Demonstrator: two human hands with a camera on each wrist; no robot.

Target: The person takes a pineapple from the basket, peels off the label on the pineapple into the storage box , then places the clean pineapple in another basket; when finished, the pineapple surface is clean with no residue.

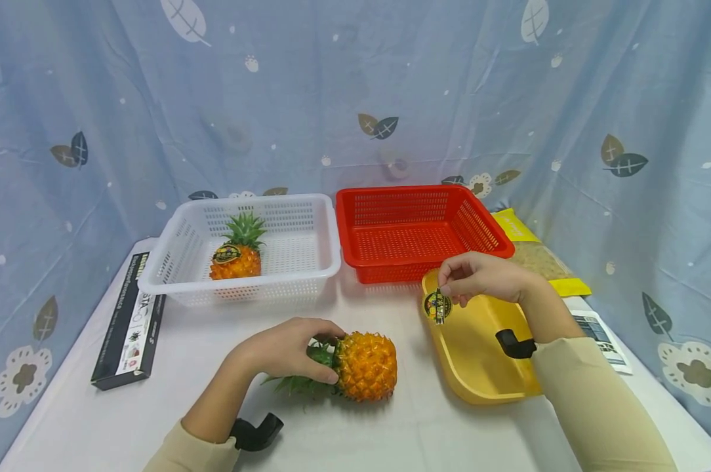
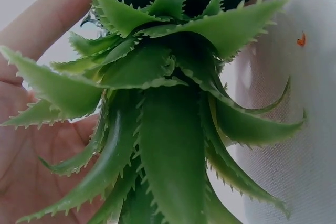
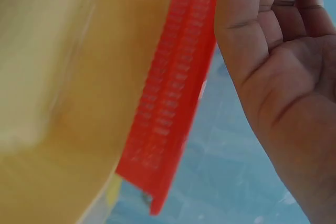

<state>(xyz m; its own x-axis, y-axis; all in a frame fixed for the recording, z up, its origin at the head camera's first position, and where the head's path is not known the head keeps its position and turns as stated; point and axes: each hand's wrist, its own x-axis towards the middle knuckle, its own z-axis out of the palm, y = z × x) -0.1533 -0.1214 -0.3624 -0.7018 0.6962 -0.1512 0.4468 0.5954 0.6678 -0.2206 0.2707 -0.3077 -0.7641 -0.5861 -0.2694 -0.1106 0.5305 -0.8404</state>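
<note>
A small orange pineapple (image 1: 370, 365) lies on its side on the white cloth, its green crown pointing left. My left hand (image 1: 290, 347) grips it where the crown meets the fruit. In the left wrist view, the spiny crown leaves (image 2: 173, 150) fill most of the picture, with the palm beside them. Over the left rim of a yellow tray (image 1: 485, 347), my right hand (image 1: 482, 278) pinches a black-and-gold round sticker (image 1: 438, 306) between thumb and finger. The right wrist view shows the curled right hand (image 3: 283, 93), but not the sticker.
A white basket (image 1: 243, 287) at the back left contains another pineapple (image 1: 237, 262) bearing a similar sticker. Beside it stands a red basket (image 1: 414, 242). A black-and-white box (image 1: 128, 321) lies on the left; a yellow bag (image 1: 538, 255) and printed sheet (image 1: 603, 337) are at right.
</note>
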